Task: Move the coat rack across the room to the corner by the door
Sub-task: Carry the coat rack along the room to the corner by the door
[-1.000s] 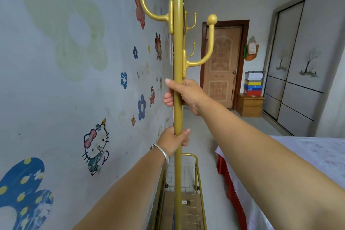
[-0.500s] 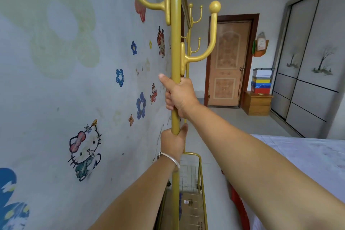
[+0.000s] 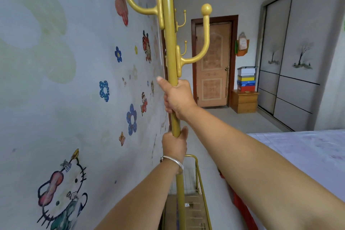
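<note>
The gold coat rack (image 3: 170,46) stands upright right in front of me, close to the sticker-covered wall on the left. Curved hooks with ball tips branch off its pole. My right hand (image 3: 177,98) grips the pole just under the lower hook. My left hand (image 3: 174,144), with a silver bangle on the wrist, grips the pole just below it. The rack's wire basket base (image 3: 197,192) shows at the bottom, partly hidden by my arms. The brown wooden door (image 3: 212,65) is closed at the far end of the room.
A bed with a pale cover (image 3: 302,157) fills the right side, leaving a narrow aisle along the wall. A small wooden cabinet (image 3: 244,101) with stacked coloured boxes (image 3: 246,78) stands right of the door. Sliding wardrobe doors (image 3: 295,58) line the right wall.
The door, cabinet and wardrobe look larger and nearer, and the wall stickers have slid back past me. Both hands keep their grip on the pole.
</note>
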`<state>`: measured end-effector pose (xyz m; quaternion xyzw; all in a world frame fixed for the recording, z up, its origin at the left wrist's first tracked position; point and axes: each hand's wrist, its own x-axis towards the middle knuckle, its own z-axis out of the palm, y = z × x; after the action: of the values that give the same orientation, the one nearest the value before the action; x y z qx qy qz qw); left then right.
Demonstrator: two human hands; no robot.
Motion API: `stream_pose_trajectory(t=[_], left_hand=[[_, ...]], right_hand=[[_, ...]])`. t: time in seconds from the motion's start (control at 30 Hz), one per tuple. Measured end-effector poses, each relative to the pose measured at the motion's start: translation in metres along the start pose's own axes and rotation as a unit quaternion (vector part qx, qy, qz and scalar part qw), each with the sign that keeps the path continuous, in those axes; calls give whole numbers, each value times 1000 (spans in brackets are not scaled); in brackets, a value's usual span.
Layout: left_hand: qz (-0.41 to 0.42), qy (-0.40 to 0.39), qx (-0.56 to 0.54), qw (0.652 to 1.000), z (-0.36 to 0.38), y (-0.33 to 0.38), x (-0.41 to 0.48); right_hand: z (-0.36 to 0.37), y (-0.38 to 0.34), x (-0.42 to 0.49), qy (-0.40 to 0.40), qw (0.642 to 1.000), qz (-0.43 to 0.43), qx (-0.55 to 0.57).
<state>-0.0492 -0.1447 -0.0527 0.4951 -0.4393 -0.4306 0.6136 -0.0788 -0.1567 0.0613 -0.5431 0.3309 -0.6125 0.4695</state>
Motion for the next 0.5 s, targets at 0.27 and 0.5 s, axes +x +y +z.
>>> stream_pose_trajectory(t=[0.27,0.5], left_hand=[[-12,5,14,1000,13,-2,65],[-15,12,11,1000,47,-11,130]], right_hand=[[-2,23,70,16,1000,-5,-18],[-25,47,141,26,999,-6,-17]])
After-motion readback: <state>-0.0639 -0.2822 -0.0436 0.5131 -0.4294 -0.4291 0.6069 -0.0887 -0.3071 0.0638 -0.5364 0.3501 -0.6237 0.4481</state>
